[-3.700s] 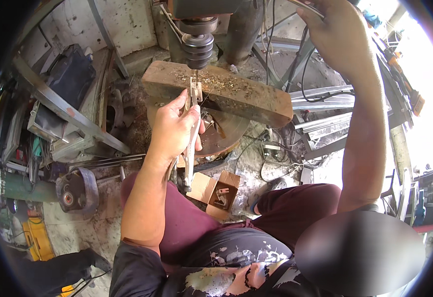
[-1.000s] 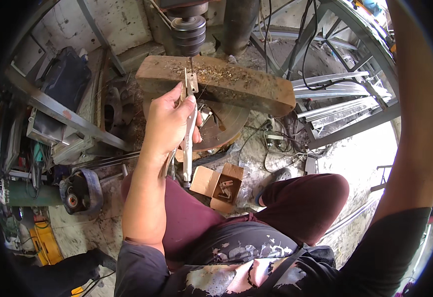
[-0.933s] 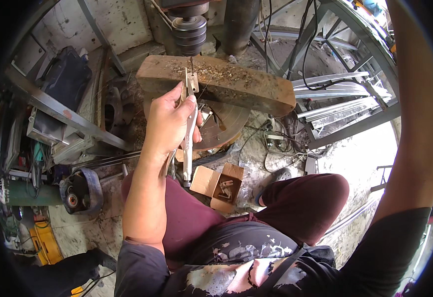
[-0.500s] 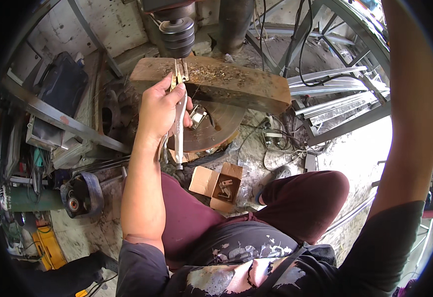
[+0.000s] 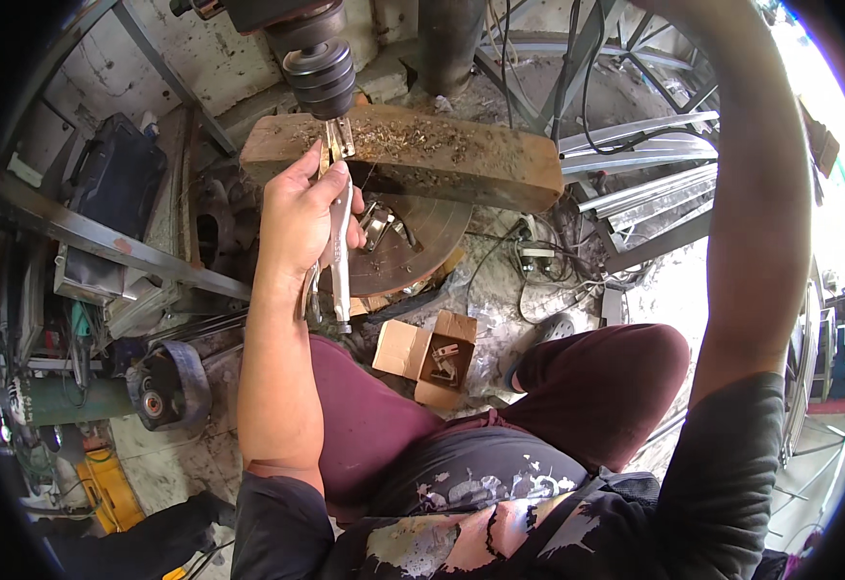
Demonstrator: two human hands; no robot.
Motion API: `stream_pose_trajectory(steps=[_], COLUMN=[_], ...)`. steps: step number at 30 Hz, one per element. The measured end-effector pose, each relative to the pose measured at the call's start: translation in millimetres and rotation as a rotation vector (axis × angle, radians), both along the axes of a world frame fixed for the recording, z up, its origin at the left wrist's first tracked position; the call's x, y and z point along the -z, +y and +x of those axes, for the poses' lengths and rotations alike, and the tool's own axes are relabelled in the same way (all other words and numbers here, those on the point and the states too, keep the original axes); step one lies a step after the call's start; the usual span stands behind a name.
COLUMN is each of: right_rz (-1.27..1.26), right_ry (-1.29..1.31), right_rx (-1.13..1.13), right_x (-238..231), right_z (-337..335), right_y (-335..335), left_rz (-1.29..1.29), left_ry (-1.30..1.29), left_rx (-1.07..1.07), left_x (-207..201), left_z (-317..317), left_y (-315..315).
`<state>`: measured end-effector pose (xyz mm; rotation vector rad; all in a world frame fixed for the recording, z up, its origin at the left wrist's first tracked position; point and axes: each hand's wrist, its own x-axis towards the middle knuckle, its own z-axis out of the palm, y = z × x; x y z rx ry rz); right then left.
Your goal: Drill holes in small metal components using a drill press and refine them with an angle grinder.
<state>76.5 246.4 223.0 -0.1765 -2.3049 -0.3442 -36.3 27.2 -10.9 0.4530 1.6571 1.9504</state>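
Note:
My left hand (image 5: 297, 224) is closed around silver locking pliers (image 5: 342, 266), whose handles point back toward me. At their far end the jaws hold a small metal bracket (image 5: 342, 140) on the left part of a thick wooden block (image 5: 504, 159). Directly above it hangs the drill press chuck (image 5: 320, 77); its tip reaches down to the bracket. Metal chips (image 5: 413, 135) lie scattered over the block. My right arm (image 5: 760, 213) stretches up past the top edge, so its hand is out of the picture.
Below the block is a round metal table (image 5: 432, 246) with loose metal parts (image 5: 380, 224) on it. An open cardboard box (image 5: 453, 329) with small metal pieces stands on the floor near my legs. Metal bars (image 5: 649, 203) and cables (image 5: 538, 256) lie at right; a black case (image 5: 118, 179) stands left.
The view has shifted slightly, with chuck, block and left hand a little farther left in it. My right arm has swung inward. The left hand keeps its hold on the pliers.

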Motion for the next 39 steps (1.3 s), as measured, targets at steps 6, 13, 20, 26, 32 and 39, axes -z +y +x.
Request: stream_pose_trajectory(steps=[6, 13, 20, 26, 32, 39], right_rz=[-0.212, -0.271, -0.265, -0.274, -0.283, -0.266], right_ry=[0.064, 0.114, 0.152, 0.149, 0.148, 0.150], right_rx=[0.041, 0.038, -0.049, -0.021, -0.008, -0.013], right_x=[25.7, 25.3, 35.2, 35.9, 38.7, 39.7], right_z=[5.1, 14.9, 8.6, 9.7, 7.9, 9.5], right_y=[-13.3, -21.5, -15.2, -19.8, -17.6, -16.9], left_rz=[0.015, 0.024, 0.021, 0.045, 0.030, 0.029], left_ry=[-0.007, 0.007, -0.003, -0.020, -0.017, -0.009], left_rx=[-0.015, 0.007, 0.002, -0.003, -0.009, -0.009], left_x=[2.6, 0.6, 3.5, 2.8, 1.8, 2.2], left_z=[0.4, 2.2, -0.3, 1.2, 1.5, 0.5], left_y=[2.7, 7.7, 0.9, 2.1, 1.1, 1.9])
